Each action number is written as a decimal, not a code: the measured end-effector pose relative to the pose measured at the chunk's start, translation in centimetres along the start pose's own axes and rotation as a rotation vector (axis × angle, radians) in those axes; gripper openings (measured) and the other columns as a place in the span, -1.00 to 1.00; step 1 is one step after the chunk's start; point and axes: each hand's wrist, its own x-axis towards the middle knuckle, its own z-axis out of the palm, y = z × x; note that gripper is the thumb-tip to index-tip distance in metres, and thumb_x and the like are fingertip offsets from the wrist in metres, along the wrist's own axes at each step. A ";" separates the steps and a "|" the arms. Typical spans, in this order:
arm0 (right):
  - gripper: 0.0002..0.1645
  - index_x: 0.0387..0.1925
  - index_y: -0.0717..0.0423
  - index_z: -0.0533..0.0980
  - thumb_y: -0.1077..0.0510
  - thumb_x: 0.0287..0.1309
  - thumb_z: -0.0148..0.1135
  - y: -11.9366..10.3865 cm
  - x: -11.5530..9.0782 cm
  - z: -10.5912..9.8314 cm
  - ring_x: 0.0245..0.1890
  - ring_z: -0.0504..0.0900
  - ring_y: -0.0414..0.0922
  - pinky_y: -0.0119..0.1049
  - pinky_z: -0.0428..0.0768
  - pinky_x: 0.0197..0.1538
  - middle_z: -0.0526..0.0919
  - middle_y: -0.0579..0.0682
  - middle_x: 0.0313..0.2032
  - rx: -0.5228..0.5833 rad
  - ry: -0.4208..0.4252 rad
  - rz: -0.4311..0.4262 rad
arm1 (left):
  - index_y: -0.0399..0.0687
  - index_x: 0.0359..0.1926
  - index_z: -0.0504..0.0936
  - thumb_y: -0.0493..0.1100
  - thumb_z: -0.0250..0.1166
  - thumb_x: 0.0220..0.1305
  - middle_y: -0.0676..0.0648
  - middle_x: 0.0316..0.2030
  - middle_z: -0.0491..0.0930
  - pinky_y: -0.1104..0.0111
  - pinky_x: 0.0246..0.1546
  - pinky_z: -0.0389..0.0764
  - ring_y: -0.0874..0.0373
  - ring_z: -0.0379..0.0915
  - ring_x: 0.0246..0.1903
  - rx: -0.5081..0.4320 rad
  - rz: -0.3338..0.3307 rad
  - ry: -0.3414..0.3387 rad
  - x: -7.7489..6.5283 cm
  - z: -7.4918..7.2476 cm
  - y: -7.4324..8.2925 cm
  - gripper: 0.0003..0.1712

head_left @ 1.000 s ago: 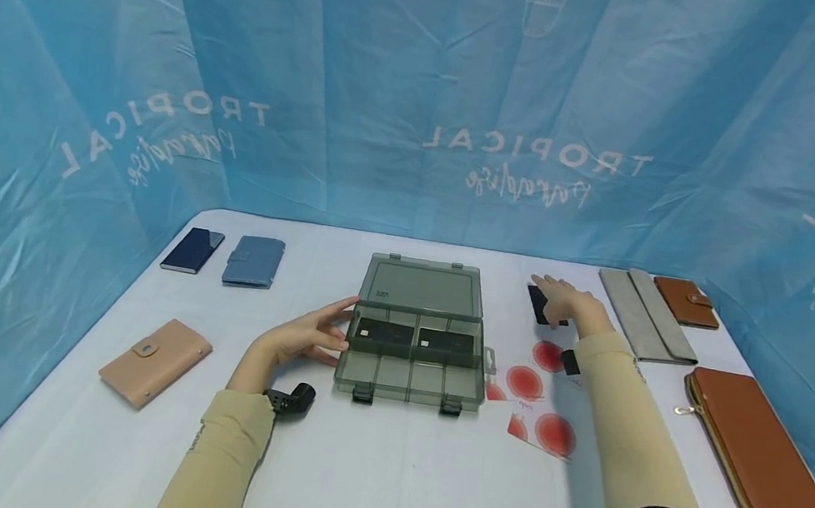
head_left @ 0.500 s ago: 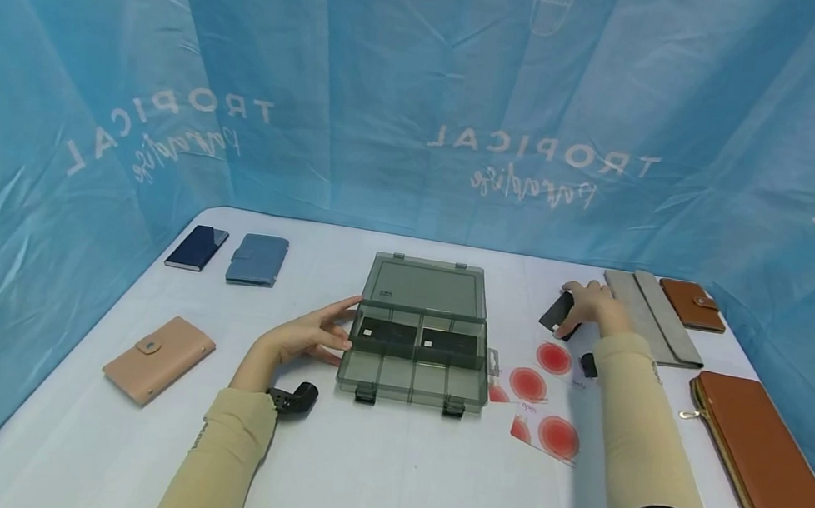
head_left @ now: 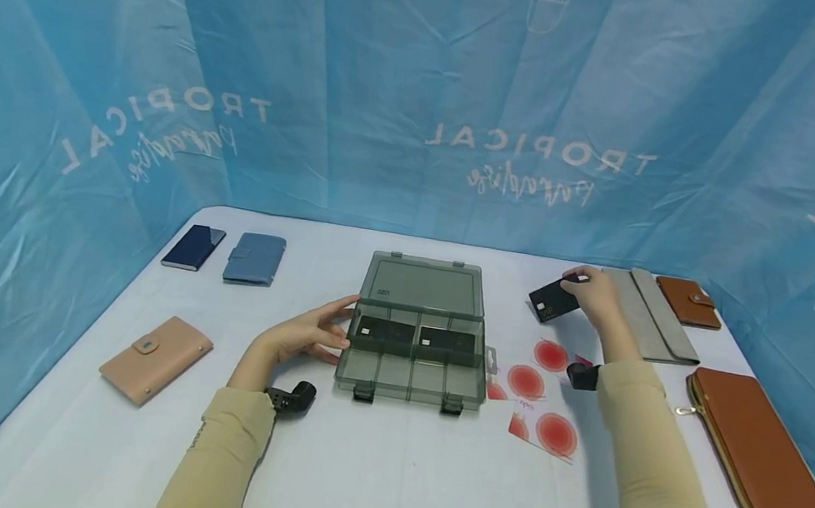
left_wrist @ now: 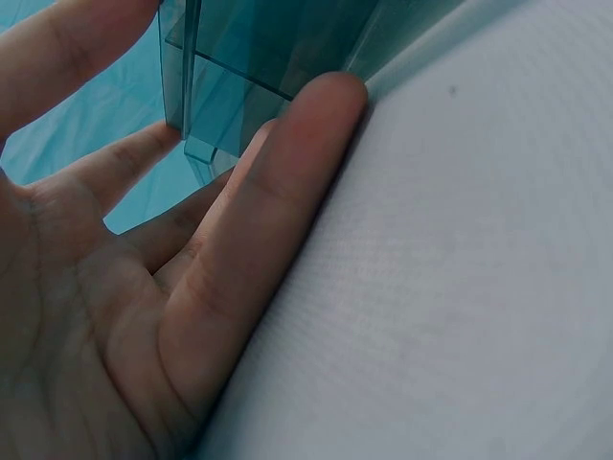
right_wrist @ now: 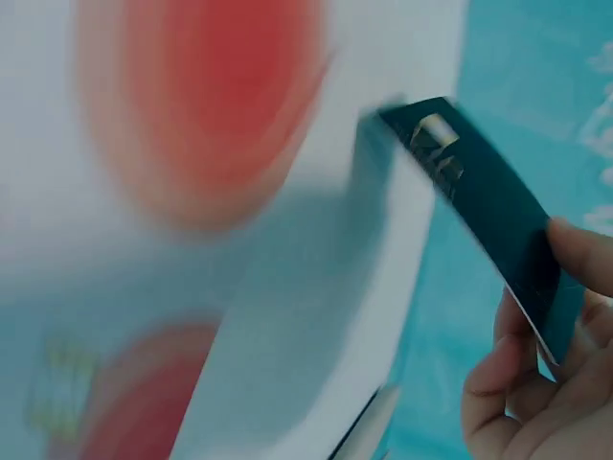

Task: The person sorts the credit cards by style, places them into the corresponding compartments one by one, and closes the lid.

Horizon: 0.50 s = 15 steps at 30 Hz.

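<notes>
A translucent grey-green compartment box [head_left: 374, 380] lies with its lid back in the middle of the table. Two black cards [head_left: 386, 337] sit in its rear compartments. My left hand [head_left: 304, 333] rests along the box's left side, fingers extended; in the left wrist view, the fingertips meet its wall near the cloth. To the right of the box, my right hand [head_left: 596, 298] pinches a black bank card [head_left: 551, 301] by its right end. The right wrist view shows this card tilted, its gold chip toward the far end and the thumb on its face.
White cards with red circles [head_left: 556, 436] lie right of the box, under the right arm. Further right are a grey flap case [head_left: 645, 319], a brown snap wallet [head_left: 687, 303] and a large brown zip wallet [head_left: 762, 454]. A pink-beige wallet [head_left: 155, 361], a blue wallet [head_left: 254, 260] and a navy holder [head_left: 193, 248] lie left.
My right hand has gone from reaching over the black bank card to pinching it, and the card's chip side now shows. The left hand stays at the box.
</notes>
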 end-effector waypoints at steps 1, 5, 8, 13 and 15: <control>-0.63 0.03 0.22 0.46 0.09 0.28 0.06 0.7 0.8 0.6 0.01 0.44 0.16 -0.01 0.51 0.01 0.40 0.31 0.09 0.044 0.016 -0.004 | 0.15 0.46 -0.18 -0.35 0.21 0.15 -0.24 0.41 -0.24 0.01 -0.07 0.54 0.10 0.42 -0.17 -0.002 -0.004 0.003 0.0 0.0 0.0 0.01; -0.64 -0.03 0.05 0.51 -0.05 0.23 0.12 3.0 3.1 2.9 -0.12 0.53 0.02 -0.17 0.59 -0.17 0.47 0.18 0.02 0.250 0.023 -0.027 | 0.13 0.47 -0.19 -0.34 0.21 0.15 -0.25 0.41 -0.26 0.01 -0.06 0.54 0.10 0.43 -0.19 -0.003 0.002 -0.003 -0.1 0.1 0.0 0.01; -0.60 0.00 0.08 0.47 -0.05 0.22 0.13 0.8 1.0 3.0 -0.12 0.51 -0.02 -0.17 0.54 -0.10 0.45 0.17 0.04 0.369 -0.072 -0.020 | 0.14 0.47 -0.18 -0.33 0.21 0.15 -0.25 0.41 -0.26 0.02 -0.05 0.54 0.11 0.43 -0.20 0.000 0.003 -0.006 -0.1 0.1 0.1 0.01; -0.59 0.06 0.25 0.37 0.08 0.27 0.04 -5.6 -5.1 1.8 -0.20 0.44 -0.10 -0.21 0.43 -0.14 0.44 0.19 -0.01 0.389 -0.247 -0.019 | 0.15 0.46 -0.17 -0.34 0.22 0.15 -0.23 0.42 -0.26 0.02 -0.05 0.53 0.12 0.42 -0.21 0.002 0.000 -0.003 0.0 0.1 0.1 0.01; -0.62 0.06 0.26 0.36 0.13 0.29 0.00 -6.9 -6.3 1.9 -0.25 0.43 -0.14 -0.21 0.42 -0.14 0.45 0.14 -0.06 0.390 -0.299 -0.026 | 0.15 0.46 -0.17 -0.33 0.22 0.15 -0.24 0.42 -0.26 0.02 -0.05 0.53 0.12 0.43 -0.21 0.004 -0.003 0.000 0.0 0.1 0.1 0.01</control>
